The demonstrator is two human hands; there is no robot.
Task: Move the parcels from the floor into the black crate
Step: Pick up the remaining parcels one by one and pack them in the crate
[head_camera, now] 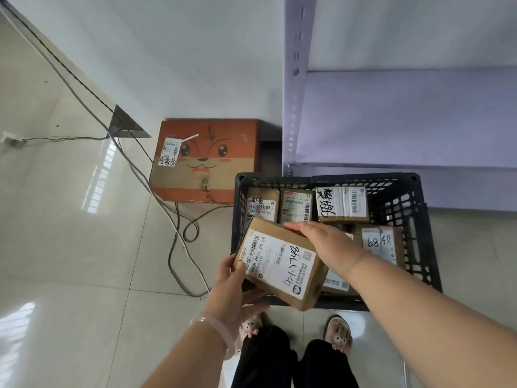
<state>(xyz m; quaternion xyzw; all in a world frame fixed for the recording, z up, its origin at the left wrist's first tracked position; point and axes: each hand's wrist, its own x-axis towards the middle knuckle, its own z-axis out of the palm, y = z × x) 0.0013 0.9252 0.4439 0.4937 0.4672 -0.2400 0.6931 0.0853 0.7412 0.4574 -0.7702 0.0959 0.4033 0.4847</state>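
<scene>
While both hands grip it, left hand (233,287) beneath, right hand (326,243) atop, the labelled parcel (279,263) hangs tilted over the black crate's (428,247) near-left corner, long axis slanting inward.

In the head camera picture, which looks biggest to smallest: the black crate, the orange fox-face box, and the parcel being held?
1. black crate
2. orange fox-face box
3. held parcel; nearer the camera, so its true size is likely smaller than it looks.

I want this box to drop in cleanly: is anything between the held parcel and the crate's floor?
Yes. The parcel, held by the left hand and right hand, hangs over the black crate, where packed parcels cover most of the visible bottom; it would land on them.
</scene>
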